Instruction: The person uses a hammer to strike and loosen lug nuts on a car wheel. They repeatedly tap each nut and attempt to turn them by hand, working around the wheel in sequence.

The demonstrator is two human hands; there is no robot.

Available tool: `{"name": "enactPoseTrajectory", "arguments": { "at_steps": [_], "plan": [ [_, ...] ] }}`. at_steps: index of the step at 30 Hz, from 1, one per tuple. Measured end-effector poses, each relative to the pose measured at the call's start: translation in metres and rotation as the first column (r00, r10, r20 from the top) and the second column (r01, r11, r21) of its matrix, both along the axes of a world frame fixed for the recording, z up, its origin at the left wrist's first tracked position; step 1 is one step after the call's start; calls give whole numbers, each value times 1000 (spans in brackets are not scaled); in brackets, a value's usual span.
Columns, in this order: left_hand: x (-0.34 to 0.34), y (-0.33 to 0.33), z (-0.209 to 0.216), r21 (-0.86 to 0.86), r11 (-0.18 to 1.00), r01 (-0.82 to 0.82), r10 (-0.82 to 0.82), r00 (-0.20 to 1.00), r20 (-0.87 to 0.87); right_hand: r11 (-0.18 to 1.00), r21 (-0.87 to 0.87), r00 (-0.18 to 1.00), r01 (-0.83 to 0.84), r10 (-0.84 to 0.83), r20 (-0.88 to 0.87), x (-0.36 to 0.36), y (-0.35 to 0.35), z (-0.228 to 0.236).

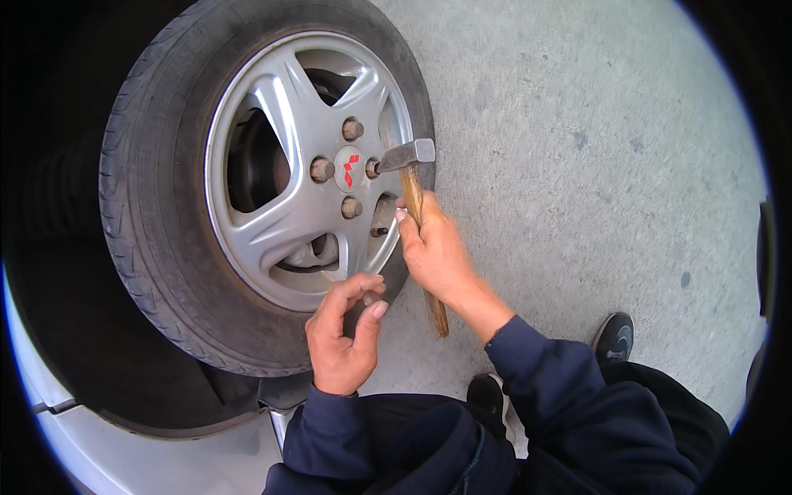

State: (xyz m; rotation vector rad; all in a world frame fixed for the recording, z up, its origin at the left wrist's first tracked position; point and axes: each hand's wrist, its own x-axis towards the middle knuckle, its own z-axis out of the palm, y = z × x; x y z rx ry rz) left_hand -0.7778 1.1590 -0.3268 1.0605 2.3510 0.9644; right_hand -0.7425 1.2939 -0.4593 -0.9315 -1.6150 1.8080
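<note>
My right hand (437, 252) is wrapped around the wooden handle of a hammer (436, 313). The hammer's grey steel head lies over the wheel's right side, its narrow end at or just in front of the right-hand lug nut (372, 168); whether they touch I cannot tell. Below the hub, my left hand (342, 338) is held with thumb and fingers curled toward each other. A small greyish thing seems to sit between its fingertips, too hidden to name. Both hands are in front of a silver five-spoke car wheel (276, 210) with a black tire (157, 223).
Other rusty lug nuts (353, 129) surround the centre cap (348, 169), which has a red emblem. A valve stem (379, 232) pokes out at the lower right of the rim. Silver bodywork (165, 454) borders the dark wheel arch at lower left. Grey concrete (577, 165) stretches to the right.
</note>
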Motion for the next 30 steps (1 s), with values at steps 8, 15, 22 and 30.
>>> {"name": "enactPoseTrajectory", "arguments": {
  "at_steps": [8, 15, 22, 30],
  "plan": [
    [2, -1, 0, 13, 1000, -17, 17, 1000, 19, 636, -763, 951, -117, -150, -271, 12, 9, 14],
    [1, -1, -1, 1, 1000, -13, 13, 1000, -18, 154, -962, 817, -227, -508, -274, 4, 13, 15],
    [0, -3, -2, -4, 1000, -20, 20, 1000, -10, 163, -931, 804, -325, -470, -363, -10, -4, 20],
    [1, -5, -5, 43, 997, -68, 67, 997, 29, 117, -930, 809, -349, -463, -362, -6, 1, 13]
  ]
}}
